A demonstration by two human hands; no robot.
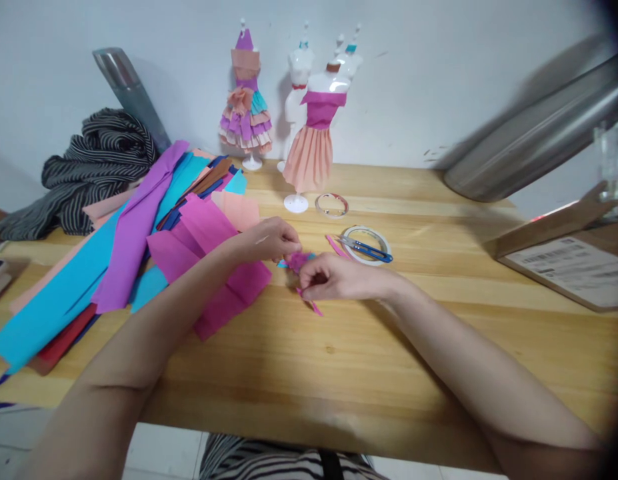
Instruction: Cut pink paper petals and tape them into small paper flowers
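Observation:
Near the middle of the table, my left hand [273, 240] is closed, its curled fingertips at the upper edge of a small crumpled bundle of purple and blue crepe paper [297, 261]. My right hand [333, 275] pinches thumb against fingers just right of that bundle. From under this pinch a thin pink paper strip [316, 308] sticks out toward me. Part of the bundle is hidden behind my right fingers. Magenta crepe paper sheets [209, 240] lie below and beside my left forearm.
Behind my hands stand a mini mannequin in a peach skirt [311, 160], another in a ruffled dress [246, 120], and bare ones. Blue thread snips [366, 249] rest on a tape roll [380, 261]. A bangle [331, 205], steel flask [533, 133], cardboard box [571, 260] and striped cloth [99, 167] surround these.

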